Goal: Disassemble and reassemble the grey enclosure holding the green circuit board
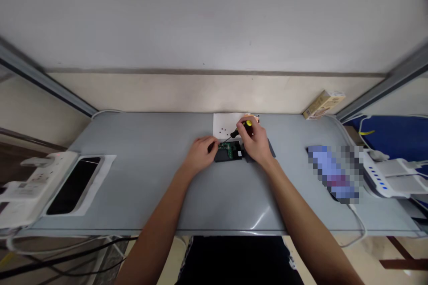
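A small black device with a green circuit board [230, 150] showing lies flat at the middle of the grey table. My left hand [201, 151] is closed on its left end, thumb and fingers pinching the edge. In my right hand [254, 138] is a screwdriver [236, 133] with a black and yellow handle, its shaft slanting down and left to the board's upper left part. A dark flat panel [249, 156] lies partly hidden beneath my right hand. Behind the device, several small dark screws [223, 130] rest on a white sheet of paper [229, 120].
At left, a phone [74, 185] lies on white paper beside a white power strip [35, 187]. A blurred-out phone [332, 173] with a cable sits at right, near a white charging station [377, 173]. A small box [323, 104] stands at the back right against the wall.
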Tool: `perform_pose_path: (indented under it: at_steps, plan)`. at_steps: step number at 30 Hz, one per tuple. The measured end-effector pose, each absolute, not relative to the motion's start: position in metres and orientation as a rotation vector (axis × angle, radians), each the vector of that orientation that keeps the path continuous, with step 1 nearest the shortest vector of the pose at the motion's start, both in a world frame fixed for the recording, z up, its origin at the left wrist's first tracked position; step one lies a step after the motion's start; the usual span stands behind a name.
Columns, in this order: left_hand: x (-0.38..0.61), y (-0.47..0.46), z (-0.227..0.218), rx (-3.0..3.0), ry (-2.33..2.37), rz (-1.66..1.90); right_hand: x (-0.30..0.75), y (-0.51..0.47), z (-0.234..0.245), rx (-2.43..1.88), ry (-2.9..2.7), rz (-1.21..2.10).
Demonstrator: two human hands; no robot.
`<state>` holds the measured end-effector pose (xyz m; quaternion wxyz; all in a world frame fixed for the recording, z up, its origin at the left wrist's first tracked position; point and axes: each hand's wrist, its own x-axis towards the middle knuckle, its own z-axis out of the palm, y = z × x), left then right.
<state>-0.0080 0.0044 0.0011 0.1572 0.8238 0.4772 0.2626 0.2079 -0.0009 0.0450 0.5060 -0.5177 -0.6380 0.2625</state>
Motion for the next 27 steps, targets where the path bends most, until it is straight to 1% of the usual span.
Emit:
perform_pose_path:
  at_steps: [3,8,15,22,24,27]
  plan:
    - [-0.009,0.005,0.001,2.354,1.277,0.790,0.202,-0.001,0.052,-1.222,-1.612,0.630]
    - [-0.009,0.005,0.000,2.380,1.287,0.780,0.197,0.007,0.064,-1.203,-1.722,0.612]
    - [-0.008,0.004,0.001,2.398,1.265,0.757,0.186,0.020,0.075,-1.129,-1.789,0.699]
    - [-0.009,0.006,0.000,2.393,1.255,0.772,0.173,0.019,0.062,-1.017,-1.550,0.721]
    - [-0.008,0.006,0.000,2.397,1.240,0.772,0.170,0.018,0.057,-0.973,-1.440,0.780]
    - [-0.008,0.006,0.001,2.402,1.244,0.770,0.166,0.017,0.052,-0.876,-1.276,0.952]
